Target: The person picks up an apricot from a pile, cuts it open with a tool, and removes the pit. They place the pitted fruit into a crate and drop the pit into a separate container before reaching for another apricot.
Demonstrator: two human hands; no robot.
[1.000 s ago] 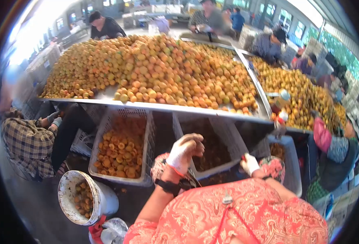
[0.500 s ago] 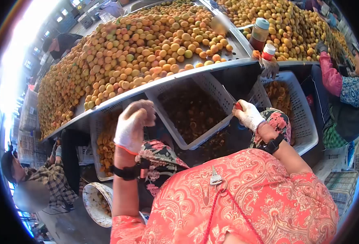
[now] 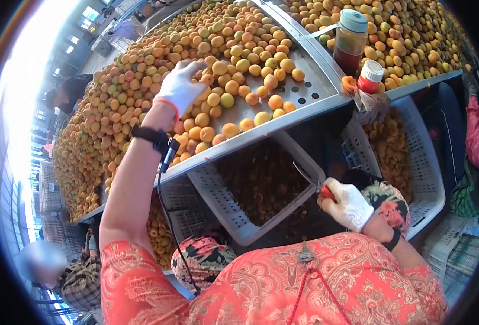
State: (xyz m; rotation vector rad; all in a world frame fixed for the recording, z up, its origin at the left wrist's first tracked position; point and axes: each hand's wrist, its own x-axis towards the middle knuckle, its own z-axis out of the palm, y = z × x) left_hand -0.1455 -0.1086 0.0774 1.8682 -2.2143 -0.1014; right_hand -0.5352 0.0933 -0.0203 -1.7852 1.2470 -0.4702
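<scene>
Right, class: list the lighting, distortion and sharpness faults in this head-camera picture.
Head view: fisheye bends the metal table edge, corners black; head view: daylight blows out the upper left; head view: apricots, left hand, right hand and knife look sharp.

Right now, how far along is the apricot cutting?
Done: the white crate at lower right looks partly filled with cut fruit. In hand: the left hand reaches onto the apricot pile; the right hand grips a red-handled knife. Left: the metal table is heaped with whole apricots.
</scene>
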